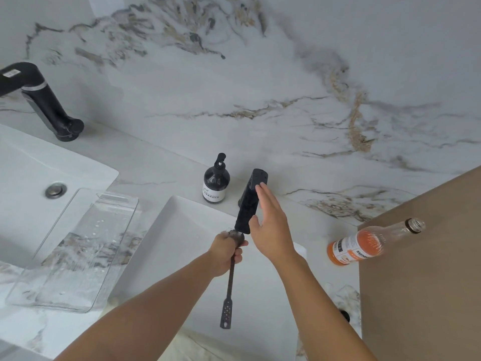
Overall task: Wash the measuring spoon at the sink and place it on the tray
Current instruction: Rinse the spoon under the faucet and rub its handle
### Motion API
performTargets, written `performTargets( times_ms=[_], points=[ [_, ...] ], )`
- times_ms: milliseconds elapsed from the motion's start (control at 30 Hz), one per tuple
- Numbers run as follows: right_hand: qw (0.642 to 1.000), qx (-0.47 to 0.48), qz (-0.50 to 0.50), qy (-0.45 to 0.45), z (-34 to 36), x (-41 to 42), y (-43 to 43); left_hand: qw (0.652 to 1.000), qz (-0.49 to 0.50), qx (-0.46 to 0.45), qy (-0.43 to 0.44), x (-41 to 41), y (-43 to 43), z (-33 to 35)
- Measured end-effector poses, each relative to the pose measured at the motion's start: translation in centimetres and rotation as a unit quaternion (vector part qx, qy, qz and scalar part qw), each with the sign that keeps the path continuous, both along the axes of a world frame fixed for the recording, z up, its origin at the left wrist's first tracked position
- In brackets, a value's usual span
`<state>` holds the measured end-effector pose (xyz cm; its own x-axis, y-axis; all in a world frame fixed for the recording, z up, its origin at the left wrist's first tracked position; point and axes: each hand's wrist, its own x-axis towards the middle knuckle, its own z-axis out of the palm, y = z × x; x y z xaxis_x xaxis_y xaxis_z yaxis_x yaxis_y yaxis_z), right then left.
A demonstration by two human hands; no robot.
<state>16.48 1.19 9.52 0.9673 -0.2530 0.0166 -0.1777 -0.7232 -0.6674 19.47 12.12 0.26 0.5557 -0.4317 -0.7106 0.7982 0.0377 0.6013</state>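
My left hand (226, 254) grips the black measuring spoon (229, 290) near its bowl, held under the spout of the black faucet (250, 201) over the white sink (177, 238). The spoon's long handle points toward me, its perforated end hanging low. My right hand (268, 225) rests flat against the right side of the faucet, fingers extended, holding nothing. A clear plastic tray (78, 256), wet with droplets, lies on the counter left of this sink.
A dark soap pump bottle (215, 182) stands behind the sink. An open bottle of orange drink (369, 242) stands at the right beside a brown panel (421, 282). A second sink (39, 173) and black faucet (44, 100) are at the left.
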Motion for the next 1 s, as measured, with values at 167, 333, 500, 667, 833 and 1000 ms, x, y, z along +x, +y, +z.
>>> performTargets(
  times_ms=[167,333,500,667,833,1000],
  points=[
    [0.982,0.094,-0.166,-0.005,-2.4,-1.7,0.8,0.999,0.001,-0.032,-0.013,-0.1,0.4,0.2],
    [0.877,0.397,-0.203,0.177,-4.6,-2.3,1.6,0.999,0.031,-0.036,-0.021,-0.1,-0.1,0.2],
    [0.830,0.469,-0.219,0.207,-5.1,-3.4,2.4,0.992,0.110,-0.065,0.013,0.0,-1.0,-0.2],
    [0.825,0.447,-0.167,0.303,-6.5,-5.0,2.6,0.986,-0.033,0.082,-0.139,0.8,-0.6,-0.2],
    [0.887,0.283,-0.088,0.354,-6.1,-3.7,-1.0,0.874,-0.331,0.222,-0.278,3.0,1.8,-0.8],
    [0.884,0.297,-0.126,0.340,-5.6,-2.6,-0.4,0.996,-0.051,-0.007,-0.077,2.1,0.5,-0.6]
  ],
)
